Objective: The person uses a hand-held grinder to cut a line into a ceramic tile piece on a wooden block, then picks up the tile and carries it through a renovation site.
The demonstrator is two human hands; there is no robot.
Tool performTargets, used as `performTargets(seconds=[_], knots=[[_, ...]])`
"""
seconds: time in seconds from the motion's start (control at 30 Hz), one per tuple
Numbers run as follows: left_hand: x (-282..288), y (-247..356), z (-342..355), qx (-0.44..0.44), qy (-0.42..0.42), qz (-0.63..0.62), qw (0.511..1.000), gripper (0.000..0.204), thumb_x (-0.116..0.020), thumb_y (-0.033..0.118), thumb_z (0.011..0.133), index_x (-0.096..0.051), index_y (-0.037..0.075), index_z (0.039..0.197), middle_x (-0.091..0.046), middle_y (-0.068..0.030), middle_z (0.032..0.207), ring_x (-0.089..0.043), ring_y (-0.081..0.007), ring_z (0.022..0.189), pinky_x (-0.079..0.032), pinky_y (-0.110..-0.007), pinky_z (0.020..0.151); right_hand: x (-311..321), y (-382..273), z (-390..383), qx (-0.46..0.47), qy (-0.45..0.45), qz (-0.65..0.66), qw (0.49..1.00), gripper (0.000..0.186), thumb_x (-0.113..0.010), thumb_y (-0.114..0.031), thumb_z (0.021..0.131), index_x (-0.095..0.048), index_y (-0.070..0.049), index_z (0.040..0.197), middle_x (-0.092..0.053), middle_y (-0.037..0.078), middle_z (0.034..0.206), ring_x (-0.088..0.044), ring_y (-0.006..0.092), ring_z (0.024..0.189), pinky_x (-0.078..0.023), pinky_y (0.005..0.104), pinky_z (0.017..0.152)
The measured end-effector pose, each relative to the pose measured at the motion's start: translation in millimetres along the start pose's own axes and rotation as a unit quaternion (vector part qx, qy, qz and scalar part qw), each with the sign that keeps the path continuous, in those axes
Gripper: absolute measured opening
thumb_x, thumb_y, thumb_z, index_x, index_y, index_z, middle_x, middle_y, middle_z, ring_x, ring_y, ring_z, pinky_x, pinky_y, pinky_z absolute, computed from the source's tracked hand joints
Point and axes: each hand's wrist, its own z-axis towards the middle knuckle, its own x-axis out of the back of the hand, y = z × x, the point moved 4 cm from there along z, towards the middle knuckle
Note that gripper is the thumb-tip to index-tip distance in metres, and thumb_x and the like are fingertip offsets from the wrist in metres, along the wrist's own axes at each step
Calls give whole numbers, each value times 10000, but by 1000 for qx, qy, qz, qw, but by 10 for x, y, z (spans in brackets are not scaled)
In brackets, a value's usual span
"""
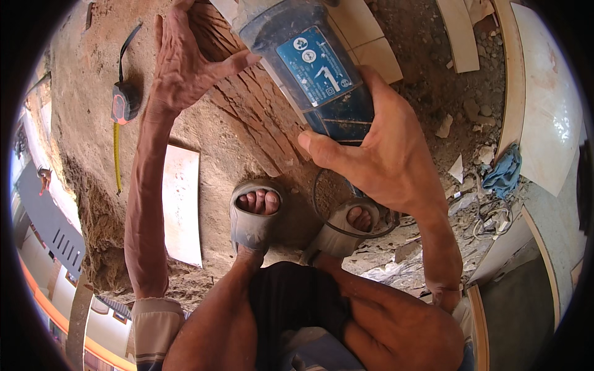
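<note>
While gripping the near end of the blue power tool (322,68) with the right hand (388,145), apparently at the step of setting it over the grooved plank (250,127), judging by the pose alone. Held slantwise above the plank's right edge, toward its far end. Closed firmly around the casing on the right, with the fingers mostly out of sight and the thumb laid across the end nearest the body.

On the left, nothing visibly held: spread wide at the plank's far left edge, with the left hand (185,71) stretching its thumb toward the tool's flank. Cannot tell whether touching the pale piece (227,8) partly hidden behind the tool. Cannot see the working head either.

On the dusty floor (213,154), left of the plank: 1 tape measure (127,102), with yellow blade drawn out toward the crumbling near-left corner. Nearer, beside the left forearm: 1 white tile (181,204). Near the plank's near end: 2 sandals (252,229), with a black cord (315,201) looped across the right one.

For the next move, probably calling for a firm right grip, steady pressure from the left on the plank, and a thumb well clear of the hidden head. Wise, too, to free the cord from the foot first.
</note>
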Motion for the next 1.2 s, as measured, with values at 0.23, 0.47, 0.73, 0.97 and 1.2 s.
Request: performTargets(seconds=[0.23,0.47,0.73,0.97,1.2], knots=[[8,3,-5,-23,-5,63,998,1439,-1070,444,655,-174,2,1689,-214,-277,1761,-242,-372,1640,-251,-510,1325,4,40,-46,4,8,0,1000,731,-928,-461,827,-628,34,1274,-715,121,996,-721,226,895,-589,393,829],[-18,103,-25,49,17,76,996,1372,-1069,360,658,-228,-4,1679,-264,-266,1738,-294,-346,1615,-318,-467,1289,20,66,-84,-6,4,0,1000,724,-934,-444,829,-628,31,1284,-716,112,992,-720,217,901,-589,390,835],[37,1,-10,-15,3,105,994,1341,-1060,321,665,-240,-46,1661,-292,-260,1731,-294,-323,1618,-244,-429,1313,3,102,-131,-9,9,-9,1000,712,-933,-413,832,-624,30,1296,-715,120,1024,-719,222,934,-587,395,863],[35,-57,-40,12,11,27,999,1323,-1048,378,700,-243,-40,1663,-429,-142,1555,-492,-210,1338,-390,-326,1118,11,105,-155,-20,9,-9,1000,671,-928,-361,823,-631,16,1291,-724,113,1011,-724,217,916,-591,387,863],[17,-202,-82,34,16,-69,997,1350,-1045,514,695,-262,-11,1661,-484,-7,1294,-506,-77,1000,-414,-217,871,18,122,-196,-18,10,17,1000,659,-923,-342,811,-632,14,1283,-733,124,1008,-731,220,916,-594,388,852]])
